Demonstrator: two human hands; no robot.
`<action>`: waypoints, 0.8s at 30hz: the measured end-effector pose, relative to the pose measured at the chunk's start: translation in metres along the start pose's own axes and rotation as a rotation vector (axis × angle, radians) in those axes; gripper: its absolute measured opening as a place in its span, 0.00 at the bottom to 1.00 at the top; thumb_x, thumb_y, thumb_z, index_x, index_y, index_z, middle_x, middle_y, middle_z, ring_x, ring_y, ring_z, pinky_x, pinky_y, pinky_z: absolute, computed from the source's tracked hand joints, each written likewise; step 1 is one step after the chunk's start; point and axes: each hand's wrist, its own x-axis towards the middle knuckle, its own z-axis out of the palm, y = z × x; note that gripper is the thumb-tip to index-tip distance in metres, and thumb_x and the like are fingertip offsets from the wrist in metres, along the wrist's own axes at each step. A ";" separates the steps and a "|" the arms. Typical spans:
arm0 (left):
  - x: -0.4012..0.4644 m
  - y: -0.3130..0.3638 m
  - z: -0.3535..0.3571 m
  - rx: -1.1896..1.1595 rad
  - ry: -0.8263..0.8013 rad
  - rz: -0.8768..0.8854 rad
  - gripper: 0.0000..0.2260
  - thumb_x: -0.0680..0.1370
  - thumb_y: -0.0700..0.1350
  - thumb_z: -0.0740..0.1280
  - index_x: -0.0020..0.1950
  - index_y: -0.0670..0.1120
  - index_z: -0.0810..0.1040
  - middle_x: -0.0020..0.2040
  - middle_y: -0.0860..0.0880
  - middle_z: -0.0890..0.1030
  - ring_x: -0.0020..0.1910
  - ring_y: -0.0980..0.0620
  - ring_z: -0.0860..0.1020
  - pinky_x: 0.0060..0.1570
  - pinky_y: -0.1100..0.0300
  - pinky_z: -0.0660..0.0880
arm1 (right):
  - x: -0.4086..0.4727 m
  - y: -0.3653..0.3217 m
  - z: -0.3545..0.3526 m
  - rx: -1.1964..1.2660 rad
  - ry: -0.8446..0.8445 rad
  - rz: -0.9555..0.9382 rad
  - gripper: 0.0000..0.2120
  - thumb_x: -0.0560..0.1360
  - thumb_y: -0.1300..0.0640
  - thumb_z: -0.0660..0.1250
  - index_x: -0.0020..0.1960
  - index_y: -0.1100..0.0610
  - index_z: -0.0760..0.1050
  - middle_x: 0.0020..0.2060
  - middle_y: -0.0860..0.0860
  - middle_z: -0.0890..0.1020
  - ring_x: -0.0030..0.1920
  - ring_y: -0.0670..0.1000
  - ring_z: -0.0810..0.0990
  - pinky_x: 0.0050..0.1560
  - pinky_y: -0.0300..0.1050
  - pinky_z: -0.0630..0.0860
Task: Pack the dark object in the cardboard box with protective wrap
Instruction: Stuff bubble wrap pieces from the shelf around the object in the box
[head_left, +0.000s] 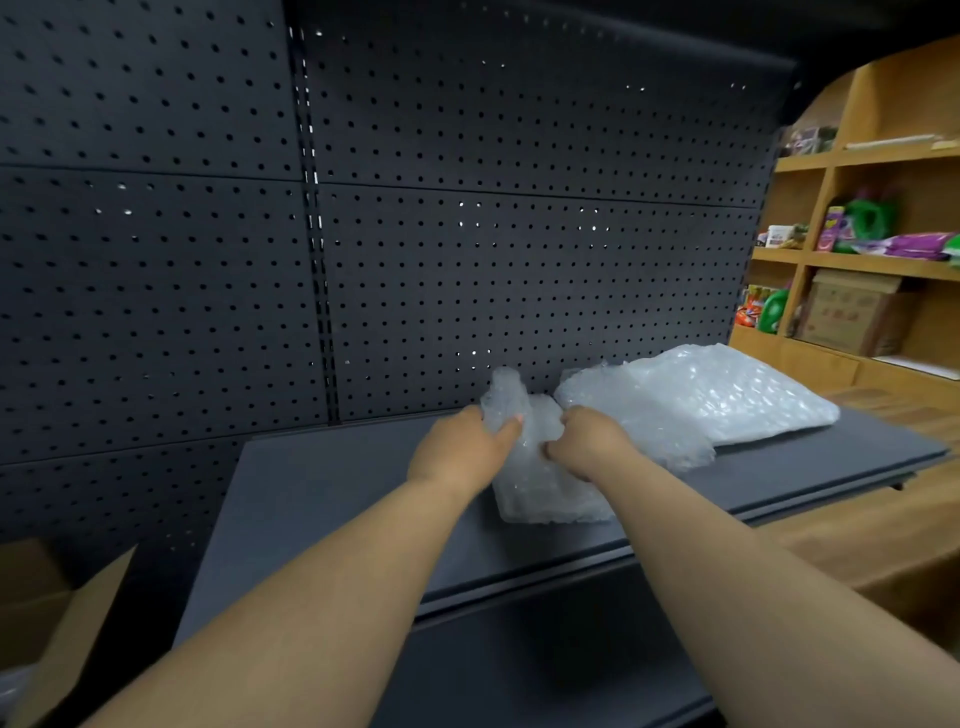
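Note:
A piece of clear bubble wrap lies on the dark shelf, bunched up at its far end. My left hand grips its upper left part and my right hand grips its right side. A larger stack of bubble wrap lies just to the right, against the back panel. An open cardboard box shows at the lower left, below the shelf; only a flap and part of its inside are visible. No dark object is in view.
A black perforated back panel rises behind the shelf. To the right stands a wooden shelving unit with bottles, packets and a cardboard carton. A second dark shelf edge runs below.

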 end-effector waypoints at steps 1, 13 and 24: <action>0.002 0.003 0.002 -0.043 -0.019 -0.020 0.24 0.79 0.59 0.58 0.64 0.43 0.73 0.60 0.45 0.78 0.59 0.44 0.76 0.50 0.57 0.72 | 0.000 -0.002 0.001 -0.012 -0.022 0.015 0.24 0.77 0.50 0.65 0.69 0.59 0.67 0.63 0.57 0.76 0.61 0.58 0.77 0.61 0.50 0.75; 0.011 -0.009 0.005 -0.031 -0.079 -0.012 0.21 0.75 0.41 0.64 0.68 0.47 0.69 0.63 0.45 0.76 0.57 0.47 0.76 0.49 0.59 0.73 | -0.001 -0.009 0.002 -0.066 -0.133 0.012 0.20 0.76 0.51 0.66 0.33 0.53 0.58 0.32 0.50 0.66 0.47 0.53 0.70 0.47 0.44 0.68; 0.015 -0.022 0.001 -0.033 -0.131 -0.021 0.28 0.75 0.43 0.68 0.74 0.47 0.63 0.65 0.45 0.74 0.61 0.46 0.75 0.50 0.61 0.70 | 0.008 -0.015 0.012 0.267 -0.168 0.062 0.22 0.72 0.57 0.71 0.62 0.63 0.69 0.48 0.54 0.75 0.44 0.52 0.75 0.37 0.40 0.70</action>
